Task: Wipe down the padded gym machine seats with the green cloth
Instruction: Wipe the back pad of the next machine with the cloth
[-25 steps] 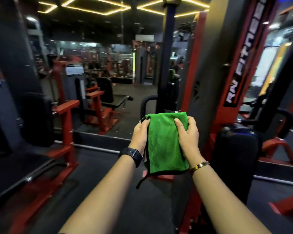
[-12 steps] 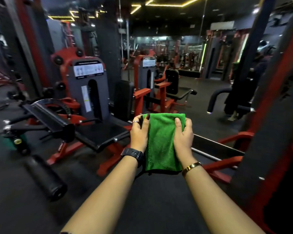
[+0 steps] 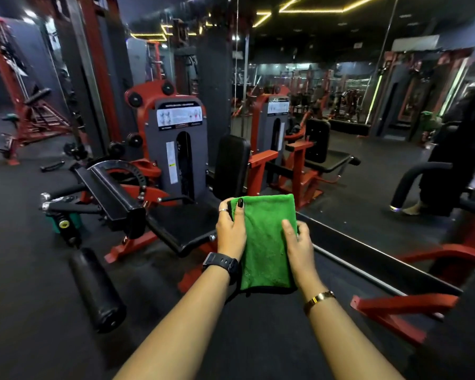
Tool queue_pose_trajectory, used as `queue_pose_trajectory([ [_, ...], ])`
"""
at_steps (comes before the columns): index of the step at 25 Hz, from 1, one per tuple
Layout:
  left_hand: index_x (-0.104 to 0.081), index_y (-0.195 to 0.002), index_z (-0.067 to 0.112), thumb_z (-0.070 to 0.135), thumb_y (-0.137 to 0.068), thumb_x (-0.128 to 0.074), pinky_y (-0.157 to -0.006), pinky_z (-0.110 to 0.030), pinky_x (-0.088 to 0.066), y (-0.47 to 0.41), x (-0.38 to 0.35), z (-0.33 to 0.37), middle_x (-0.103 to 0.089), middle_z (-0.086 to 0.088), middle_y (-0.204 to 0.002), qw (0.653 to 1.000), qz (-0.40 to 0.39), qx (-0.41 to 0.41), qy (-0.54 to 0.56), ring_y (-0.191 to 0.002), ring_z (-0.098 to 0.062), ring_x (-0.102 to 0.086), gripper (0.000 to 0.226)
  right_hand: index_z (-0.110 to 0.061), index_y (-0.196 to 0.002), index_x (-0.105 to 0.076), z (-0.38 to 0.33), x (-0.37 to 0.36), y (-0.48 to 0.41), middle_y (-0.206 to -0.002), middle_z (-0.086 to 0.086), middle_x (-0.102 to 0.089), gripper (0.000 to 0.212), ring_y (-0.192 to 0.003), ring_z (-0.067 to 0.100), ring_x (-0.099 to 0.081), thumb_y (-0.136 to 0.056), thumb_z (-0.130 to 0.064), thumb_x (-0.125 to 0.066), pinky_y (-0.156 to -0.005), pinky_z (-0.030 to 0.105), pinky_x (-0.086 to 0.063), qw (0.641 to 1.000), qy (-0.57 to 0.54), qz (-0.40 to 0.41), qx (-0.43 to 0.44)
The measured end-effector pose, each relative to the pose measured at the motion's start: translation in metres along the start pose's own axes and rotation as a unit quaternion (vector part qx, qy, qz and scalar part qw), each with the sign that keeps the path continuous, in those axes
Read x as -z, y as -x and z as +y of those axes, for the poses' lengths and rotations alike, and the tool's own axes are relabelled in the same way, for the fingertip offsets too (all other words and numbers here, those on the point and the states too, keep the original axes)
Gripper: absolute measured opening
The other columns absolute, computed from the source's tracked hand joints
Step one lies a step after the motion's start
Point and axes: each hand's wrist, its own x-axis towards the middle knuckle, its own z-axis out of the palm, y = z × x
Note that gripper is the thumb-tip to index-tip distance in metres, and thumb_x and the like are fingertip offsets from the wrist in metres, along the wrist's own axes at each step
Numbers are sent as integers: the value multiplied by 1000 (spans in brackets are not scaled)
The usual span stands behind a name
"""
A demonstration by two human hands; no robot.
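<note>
A folded green cloth hangs upright between both hands at chest height in the middle of the view. My left hand grips its left edge, thumb on the front near the top corner. My right hand holds the right edge lower down, thumb across the front. Just beyond and left of the cloth stands a red and grey leg machine with a flat black padded seat and an upright black back pad. A black padded lever block juts out to its left.
A black foam roller pad sticks out low at the left over dark rubber flooring. A mirror wall runs along the right behind a low ledge. Red steel frame feet lie on the floor at the right. Another machine stands far left.
The view has swung left from the tall weight stack to the leg machine with its seat. My right hand has slid lower on the cloth's right edge; both hands still hold it.
</note>
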Motion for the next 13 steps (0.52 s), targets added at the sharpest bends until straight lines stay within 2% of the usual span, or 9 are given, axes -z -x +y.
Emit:
queue_pose_trajectory([
  [1,-50,-103,18,29,-96,-47,-65,-8,-41,-13,-9,-8,-58,10,-83,1000,12,0,2,-76,-1,-54,13,-23,-99,-56,14,-1,-13,-93,-5,-65,35,-86,10,-60,-82,-53,-61,-72,25,-46,1000,-6,-7,-8],
  [3,-51,-105,17,30,-96,-45,-65,-17,-43,-44,-33,-25,-60,5,-84,999,33,5,9,-77,-7,-56,17,-24,-91,-59,33,-4,-48,-91,-7,-66,14,-86,11,-61,-87,-38,-63,-70,19,-46,1000,-6,-17,-15],
  [5,-52,-108,14,30,-97,-45,-69,-23,-42,-79,-54,-41,-62,1,-90,999,45,23,15,-80,-11,-57,20,-24,-87,-60,40,-7,-88,-87,-7,-65,9,-83,11,-60,-90,-32,-60,-66,16,-45,1000,15,-8,-11],
  [8,-53,-101,19,25,-95,-51,-70,-20,-44,-127,-75,-60,-61,4,-89,997,66,30,29,-76,0,-57,9,-19,-88,-60,31,-9,-149,-82,-7,-65,11,-75,5,-60,-91,-29,-60,-62,11,-45,997,60,-24,43],
  [10,-51,-96,25,15,-91,-57,-69,-13,-44,-155,-79,-69,-58,9,-87,996,77,25,41,-69,10,-54,12,-25,-86,-62,22,-9,-187,-82,-13,-66,5,-73,-3,-60,-89,-28,-63,-62,9,-45,992,79,-60,82],
  [13,-56,-93,23,9,-88,-59,-72,-15,-45,-201,-78,-86,-59,9,-89,996,74,21,38,-69,10,-54,15,-35,-83,-63,12,-18,-235,-84,-13,-69,7,-75,-4,-63,-84,-30,-68,-64,15,-50,983,97,-115,110],
])
